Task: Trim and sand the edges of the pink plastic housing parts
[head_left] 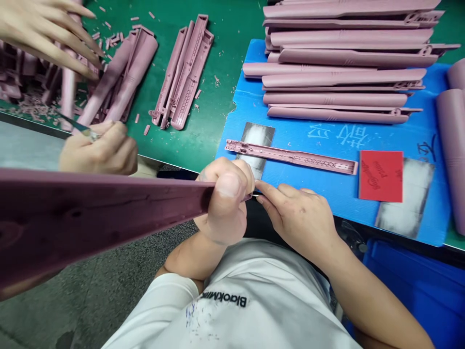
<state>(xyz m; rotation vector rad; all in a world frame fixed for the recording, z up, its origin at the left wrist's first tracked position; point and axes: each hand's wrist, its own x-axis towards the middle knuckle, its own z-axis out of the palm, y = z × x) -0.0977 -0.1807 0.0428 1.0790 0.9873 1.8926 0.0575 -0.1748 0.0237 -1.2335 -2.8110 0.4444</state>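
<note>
Stretching in front of everything else on my feed, a long pink casing [109,218] runs from the far left toward the left hand [227,198], whose fingers and thumb wrap tightly around its narrow end; beside it, the right hand [301,218] pinches a thin metal tool [255,195] between thumb and forefinger, its tip close to that end, though I cannot tell whether they touch; just ahead of both hands I see a second casing [290,156], hollow side up, lying on a blue mat [341,194] and across a scuffed grey sheet [259,131]; ahead and to the right of the right hand, a red square [381,174] overlaps another scuffed sheet [412,203]; farther ahead of that hand lies a pile of pink casings [341,80]; well ahead and left of the left hand, several hollow pink pieces [192,72] rest on the green tabletop [225,53]; left of those, I make out a co-worker's hand [51,34] over pink parts, the co-worker's other hand [100,150] gripping a dark blade [74,122], with pink scraps [115,39] strewn nearby.
</note>
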